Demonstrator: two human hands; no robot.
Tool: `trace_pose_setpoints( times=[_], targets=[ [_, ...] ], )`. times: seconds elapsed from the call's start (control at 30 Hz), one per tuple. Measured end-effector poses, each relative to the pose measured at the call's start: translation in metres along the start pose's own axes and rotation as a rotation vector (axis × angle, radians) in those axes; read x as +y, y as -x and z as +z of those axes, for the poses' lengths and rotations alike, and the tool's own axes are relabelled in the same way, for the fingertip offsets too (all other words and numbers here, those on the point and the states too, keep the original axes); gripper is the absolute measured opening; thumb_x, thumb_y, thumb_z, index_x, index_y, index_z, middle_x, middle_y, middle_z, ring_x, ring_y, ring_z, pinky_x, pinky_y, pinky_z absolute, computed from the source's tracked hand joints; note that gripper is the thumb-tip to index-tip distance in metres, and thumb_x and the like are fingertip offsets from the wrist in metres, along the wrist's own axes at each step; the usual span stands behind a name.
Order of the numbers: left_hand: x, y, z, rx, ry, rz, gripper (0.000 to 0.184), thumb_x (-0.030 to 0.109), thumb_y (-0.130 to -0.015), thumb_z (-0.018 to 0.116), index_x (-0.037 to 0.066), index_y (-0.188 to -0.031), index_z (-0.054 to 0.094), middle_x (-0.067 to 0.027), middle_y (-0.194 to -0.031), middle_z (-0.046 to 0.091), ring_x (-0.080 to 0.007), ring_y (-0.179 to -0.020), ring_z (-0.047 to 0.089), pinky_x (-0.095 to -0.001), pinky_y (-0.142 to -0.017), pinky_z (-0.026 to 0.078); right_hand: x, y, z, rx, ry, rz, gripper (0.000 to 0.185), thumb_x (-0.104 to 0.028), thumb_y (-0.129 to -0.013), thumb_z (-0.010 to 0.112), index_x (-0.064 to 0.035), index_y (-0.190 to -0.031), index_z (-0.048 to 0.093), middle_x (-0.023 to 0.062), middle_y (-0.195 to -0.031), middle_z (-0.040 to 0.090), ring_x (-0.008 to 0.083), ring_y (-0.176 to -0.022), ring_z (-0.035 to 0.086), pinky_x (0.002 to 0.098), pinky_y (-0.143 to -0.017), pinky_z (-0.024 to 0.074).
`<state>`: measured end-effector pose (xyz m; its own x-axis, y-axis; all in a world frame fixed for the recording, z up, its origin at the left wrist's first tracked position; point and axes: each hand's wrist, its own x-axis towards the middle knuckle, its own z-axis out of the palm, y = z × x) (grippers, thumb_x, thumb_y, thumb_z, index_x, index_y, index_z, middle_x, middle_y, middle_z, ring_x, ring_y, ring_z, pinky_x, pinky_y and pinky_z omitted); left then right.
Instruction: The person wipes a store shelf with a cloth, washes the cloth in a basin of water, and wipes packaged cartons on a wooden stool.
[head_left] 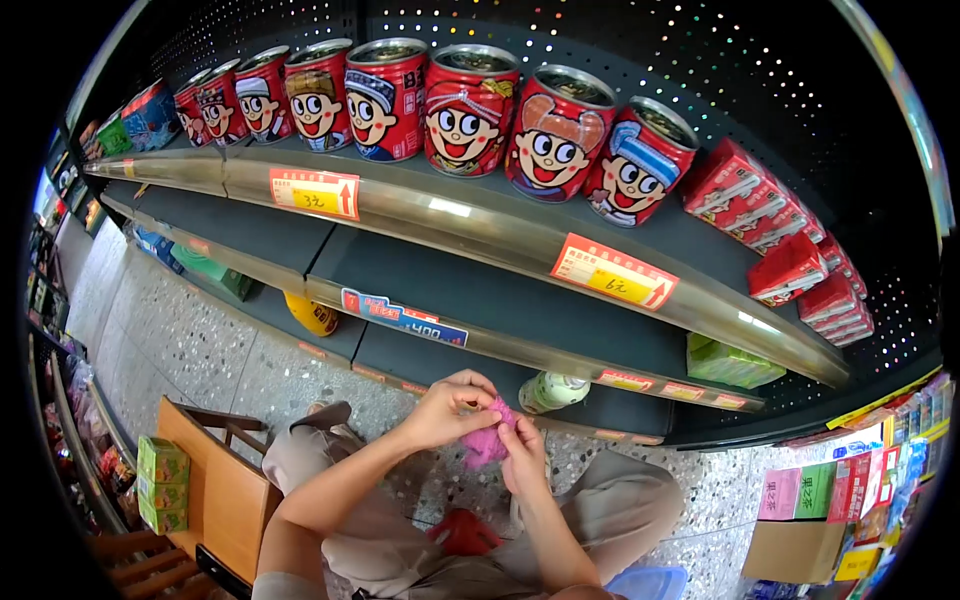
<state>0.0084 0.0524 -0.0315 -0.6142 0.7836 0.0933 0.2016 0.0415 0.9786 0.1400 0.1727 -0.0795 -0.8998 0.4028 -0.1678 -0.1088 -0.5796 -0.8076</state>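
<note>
A fuzzy pink piece of cloth or yarn (484,446) is held up between my hands, in front of the lower shelf. My left hand (452,408) pinches its upper edge with thumb and fingertips. Just to the right, my right hand (524,456) grips the same pink piece, its fingertips close to those of the left. The exact kind of material cannot be made out. Below the hands are my bent knees in beige trousers (380,540). A red object (465,532) lies between the legs, partly hidden.
Red cartoon-face cans (470,115) line the top shelf, with red carton packs (755,205) at right. A white-green bottle (553,392) stands low, near my hands. A wooden stool (225,470) and green carton pack (163,483) are at left, a cardboard box (792,552) at right.
</note>
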Motion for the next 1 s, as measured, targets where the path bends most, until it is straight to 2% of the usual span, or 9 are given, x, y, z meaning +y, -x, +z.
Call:
trace_pose_setpoints(
  times=[0.07, 0.2, 0.33, 0.47, 0.7, 0.8, 0.83, 0.93, 1.0],
  targets=[
    [-0.001, 0.005, 0.004, 0.006, 0.061, 0.067, 0.013, 0.011, -0.085, 0.076, 0.003, -0.095, 0.074, -0.0059, -0.105, 0.066, -0.0153, -0.089, 0.064, -0.0288, -0.076, 0.053, 0.002, 0.009, -0.002, -0.004, -0.103, 0.091, 0.02, -0.007, -0.098, 0.06, -0.0032, -0.118, 0.063, 0.0009, -0.11, 0.065, 0.0083, -0.098, 0.059, 0.0245, -0.087, 0.0471],
    [0.001, 0.008, -0.003, -0.107, 0.09, -0.042, 0.011, 0.009, -0.087, 0.075, 0.003, -0.096, 0.074, -0.0081, -0.108, 0.069, -0.0159, -0.099, 0.064, -0.0301, -0.086, 0.051, 0.01, 0.015, -0.005, -0.057, -0.207, 0.125, 0.024, -0.007, -0.098, 0.059, -0.0039, -0.122, 0.061, 0.0015, -0.113, 0.065, 0.0106, -0.103, 0.059, 0.0283, -0.093, 0.0467],
    [-0.006, 0.016, -0.003, -0.027, 0.245, -0.034, 0.009, 0.008, -0.088, 0.073, 0.0, -0.093, 0.073, -0.0047, -0.1, 0.067, -0.0124, -0.092, 0.062, -0.0276, -0.082, 0.051, 0.002, 0.025, 0.017, -0.017, -0.162, 0.115, 0.026, -0.009, -0.099, 0.06, -0.0042, -0.125, 0.06, 0.002, -0.116, 0.064, 0.0112, -0.106, 0.059, 0.0283, -0.094, 0.0465],
    [0.004, 0.032, -0.01, -0.002, 0.113, -0.058, 0.009, 0.008, -0.089, 0.073, 0.0, -0.09, 0.073, -0.0053, -0.1, 0.067, -0.0123, -0.088, 0.062, -0.027, -0.078, 0.05, 0.016, 0.034, 0.029, 0.045, -0.116, 0.125, 0.027, -0.01, -0.099, 0.059, -0.0048, -0.126, 0.06, 0.0021, -0.118, 0.064, 0.0118, -0.108, 0.059, 0.0285, -0.096, 0.0466],
    [0.021, 0.056, -0.029, 0.193, -0.032, 0.043, 0.015, 0.013, -0.087, 0.074, -0.002, -0.085, 0.073, -0.0036, -0.091, 0.069, -0.0104, -0.084, 0.064, -0.0262, -0.074, 0.051, 0.021, 0.03, 0.063, 0.044, -0.13, 0.189, 0.03, -0.011, -0.1, 0.058, -0.0056, -0.129, 0.059, 0.004, -0.12, 0.065, 0.0144, -0.108, 0.062, 0.0309, -0.096, 0.0493],
    [0.033, 0.065, -0.045, 0.284, 0.128, -0.123, 0.016, 0.015, -0.087, 0.075, -0.001, -0.085, 0.074, -0.0034, -0.092, 0.069, -0.0086, -0.082, 0.063, -0.0244, -0.074, 0.051, 0.003, 0.022, 0.092, -0.04, -0.103, 0.189, 0.029, -0.008, -0.098, 0.059, -0.0038, -0.126, 0.06, 0.006, -0.117, 0.066, 0.0163, -0.105, 0.064, 0.0313, -0.094, 0.0519],
    [0.039, 0.067, -0.05, 0.287, 0.159, -0.156, 0.017, 0.017, -0.09, 0.073, 0.0, -0.092, 0.074, -0.0025, -0.094, 0.07, -0.0076, -0.082, 0.063, -0.0235, -0.077, 0.051, -0.006, 0.013, 0.099, -0.045, -0.048, 0.192, 0.028, -0.007, -0.097, 0.059, -0.0037, -0.125, 0.061, 0.0066, -0.116, 0.067, 0.0169, -0.104, 0.065, 0.0316, -0.093, 0.0524],
    [0.014, 0.053, -0.055, 0.409, 0.331, 0.007, 0.02, 0.019, -0.094, 0.069, 0.0, -0.101, 0.072, -0.0015, -0.097, 0.07, -0.008, -0.085, 0.063, -0.0241, -0.08, 0.052, -0.044, -0.025, 0.102, -0.121, 0.092, 0.251, 0.028, -0.004, -0.095, 0.06, -0.0032, -0.123, 0.064, 0.0079, -0.112, 0.069, 0.0182, -0.099, 0.067, 0.0323, -0.09, 0.0543],
    [0.01, 0.047, -0.06, 0.505, 0.378, 0.068, 0.025, 0.024, -0.096, 0.067, 0.0, -0.103, 0.072, 0.0005, -0.085, 0.07, -0.0054, -0.078, 0.06, -0.0229, -0.072, 0.049, -0.078, -0.05, 0.112, -0.149, 0.221, 0.152, 0.026, -0.004, -0.095, 0.059, -0.0024, -0.12, 0.066, 0.0073, -0.111, 0.07, 0.0176, -0.097, 0.067, 0.0325, -0.086, 0.0553]
  ],
)
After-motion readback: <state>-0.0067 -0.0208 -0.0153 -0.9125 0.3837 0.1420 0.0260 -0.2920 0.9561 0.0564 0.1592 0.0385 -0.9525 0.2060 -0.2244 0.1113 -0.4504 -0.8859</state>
